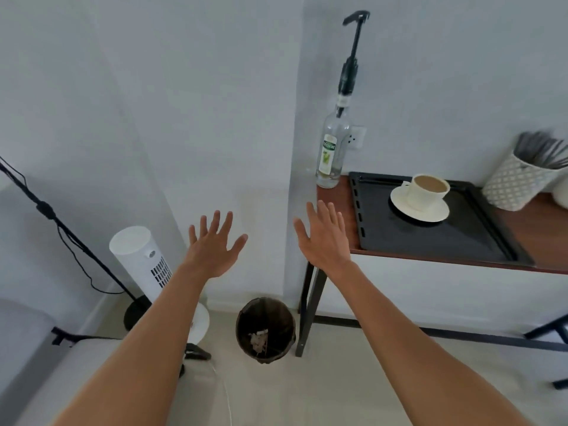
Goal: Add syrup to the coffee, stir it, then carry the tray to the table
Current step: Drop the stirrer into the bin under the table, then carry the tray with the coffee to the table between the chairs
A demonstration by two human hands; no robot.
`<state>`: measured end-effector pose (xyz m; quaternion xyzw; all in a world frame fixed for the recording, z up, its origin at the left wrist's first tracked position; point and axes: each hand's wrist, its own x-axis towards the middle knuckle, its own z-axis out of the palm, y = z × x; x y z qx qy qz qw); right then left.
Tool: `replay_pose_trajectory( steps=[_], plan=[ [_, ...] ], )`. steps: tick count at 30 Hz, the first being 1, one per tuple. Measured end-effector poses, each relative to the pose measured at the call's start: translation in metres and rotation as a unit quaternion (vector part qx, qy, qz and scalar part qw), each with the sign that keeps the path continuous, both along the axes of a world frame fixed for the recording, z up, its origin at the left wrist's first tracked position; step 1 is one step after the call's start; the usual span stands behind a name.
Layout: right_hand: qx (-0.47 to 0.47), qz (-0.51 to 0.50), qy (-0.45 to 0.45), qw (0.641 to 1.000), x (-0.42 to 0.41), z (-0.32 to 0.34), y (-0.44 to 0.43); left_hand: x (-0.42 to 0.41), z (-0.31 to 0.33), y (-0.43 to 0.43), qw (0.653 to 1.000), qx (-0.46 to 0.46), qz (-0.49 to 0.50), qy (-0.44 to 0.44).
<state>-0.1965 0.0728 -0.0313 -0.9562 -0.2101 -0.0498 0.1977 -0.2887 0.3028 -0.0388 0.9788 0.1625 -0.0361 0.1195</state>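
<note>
Left hand [212,247] and right hand [322,238] spread flat, empty, left of tabletop [541,229]; coffee cup [427,190] on saucer [419,207] in black tray [430,241]; syrup bottle [333,149] upright at tray's far-left corner.

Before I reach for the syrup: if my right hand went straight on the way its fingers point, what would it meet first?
Probably the console's left edge, then the syrup bottle behind it; depth is unclear.
</note>
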Motion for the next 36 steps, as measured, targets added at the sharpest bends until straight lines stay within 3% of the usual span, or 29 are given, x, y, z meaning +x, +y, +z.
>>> replay_pose_trajectory(
  steps=[15,25,36],
  plan=[
    [0.023,-0.079,0.003,0.997,0.035,0.009,-0.173,0.071,0.021,-0.168,0.994,-0.04,-0.106,-0.011],
    [0.015,-0.154,-0.029,0.988,0.11,0.005,-0.273,0.168,0.004,-0.232,0.981,-0.04,-0.185,-0.037],
    [0.0,-0.194,0.014,0.981,0.202,-0.012,-0.326,0.248,-0.025,-0.254,0.979,0.008,-0.203,-0.028]
  ],
)
